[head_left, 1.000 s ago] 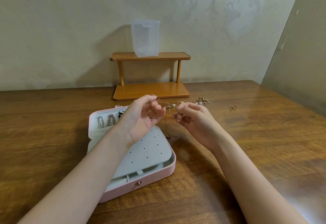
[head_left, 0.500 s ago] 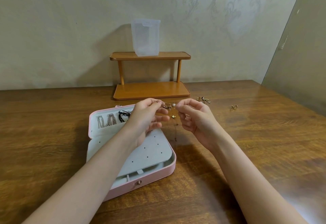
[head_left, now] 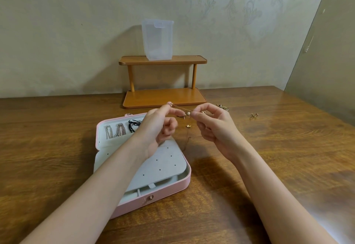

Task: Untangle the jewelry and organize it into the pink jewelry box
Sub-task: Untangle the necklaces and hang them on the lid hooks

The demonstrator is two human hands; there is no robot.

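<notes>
- Left hand (head_left: 159,126) and right hand (head_left: 215,126): fingertips pinch a thin gold chain with a pearl bead (head_left: 181,108), stretched between them.
- Chain position: raised above the open pink rectangular jewelry box (head_left: 153,203), at its far right corner.

Both hands pinch a thin gold chain (head_left: 181,107) taut in the air, so the space between them is blocked. Right under the grip sits the open pink jewelry box (head_left: 169,190), a small gold piece (head_left: 188,126) beside it. Beyond the grip stands the wooden shelf (head_left: 163,97). Right of the grip lie loose gold bits (head_left: 222,107) and a ring (head_left: 254,115); nearer than those, it's bare table (head_left: 288,157).
</notes>
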